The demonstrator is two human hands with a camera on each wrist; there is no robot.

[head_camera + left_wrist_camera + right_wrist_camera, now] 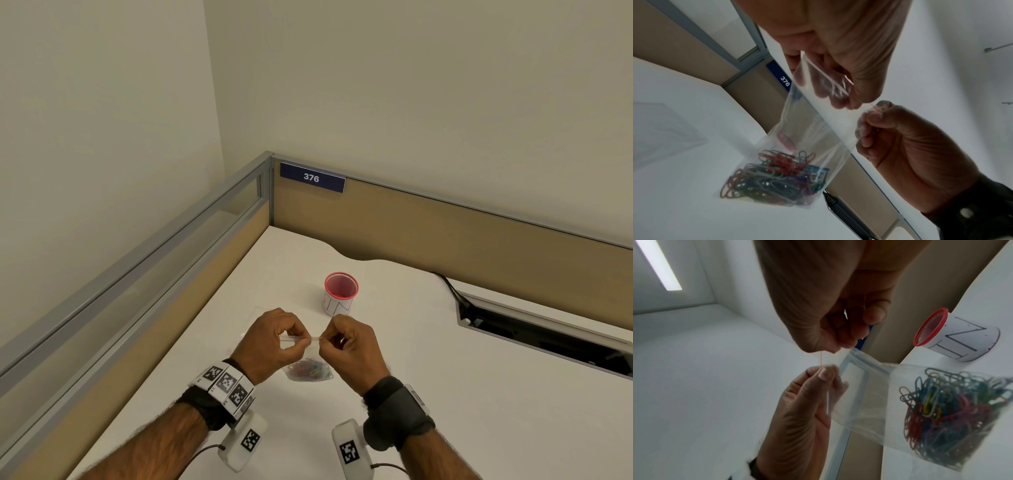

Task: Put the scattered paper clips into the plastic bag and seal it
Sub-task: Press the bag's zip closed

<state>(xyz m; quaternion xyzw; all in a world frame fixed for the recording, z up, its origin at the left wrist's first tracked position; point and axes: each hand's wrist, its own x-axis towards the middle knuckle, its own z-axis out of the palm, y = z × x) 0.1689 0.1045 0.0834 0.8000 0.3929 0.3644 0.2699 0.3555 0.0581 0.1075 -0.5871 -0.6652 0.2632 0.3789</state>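
A small clear zip bag hangs upright between my hands above the white desk. Several coloured paper clips lie heaped in its bottom, which sits at or just above the desk. My left hand pinches the left part of the red-lined zip strip, and my right hand pinches its right end. The left wrist view shows the bag, the clips, my left hand and my right hand close together on the strip. From the right wrist I see the bag and clips.
A red mesh cup wrapped in white paper stands just beyond my hands. A second flat clear plastic bag lies on the desk under my left hand. A cable slot opens at the right. Partition walls close the desk's back and left.
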